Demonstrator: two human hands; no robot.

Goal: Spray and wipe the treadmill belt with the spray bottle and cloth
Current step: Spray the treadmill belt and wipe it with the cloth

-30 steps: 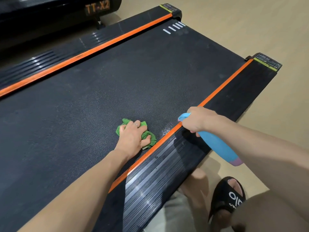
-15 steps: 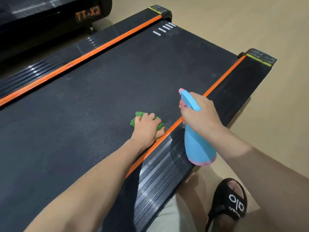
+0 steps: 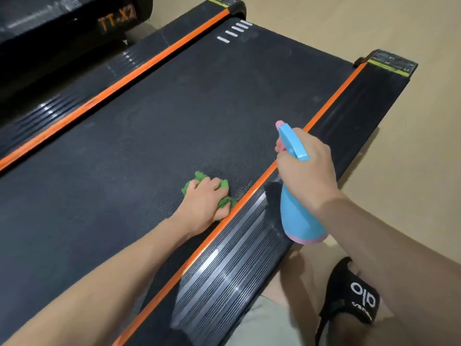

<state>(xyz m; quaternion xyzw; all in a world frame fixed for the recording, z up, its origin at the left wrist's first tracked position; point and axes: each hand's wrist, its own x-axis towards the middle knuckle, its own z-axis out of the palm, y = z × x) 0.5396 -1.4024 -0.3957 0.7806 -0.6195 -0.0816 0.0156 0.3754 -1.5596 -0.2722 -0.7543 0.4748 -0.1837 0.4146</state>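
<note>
The black treadmill belt (image 3: 149, 136) fills the middle of the view between two orange stripes. My left hand (image 3: 205, 201) grips a crumpled green cloth (image 3: 192, 184) and presses it on the belt close to the near orange stripe. My right hand (image 3: 305, 171) holds a blue spray bottle (image 3: 296, 216) with a pink base upright over the near side rail, its blue trigger head pointing out over the belt. Fine wet droplets glisten on the belt just right of the cloth.
The ribbed black side rail (image 3: 224, 258) runs along the near edge, with an orange stripe (image 3: 324, 113) beside the belt. A black motor cover marked TT-X2 (image 3: 117, 20) sits at top left. Beige floor (image 3: 411, 146) lies to the right; my black sandal (image 3: 354, 293) is at bottom right.
My right hand has raised the bottle from lying tilted over the rail to upright, nozzle toward the belt. My left hand slid the cloth along the belt beside the orange stripe.
</note>
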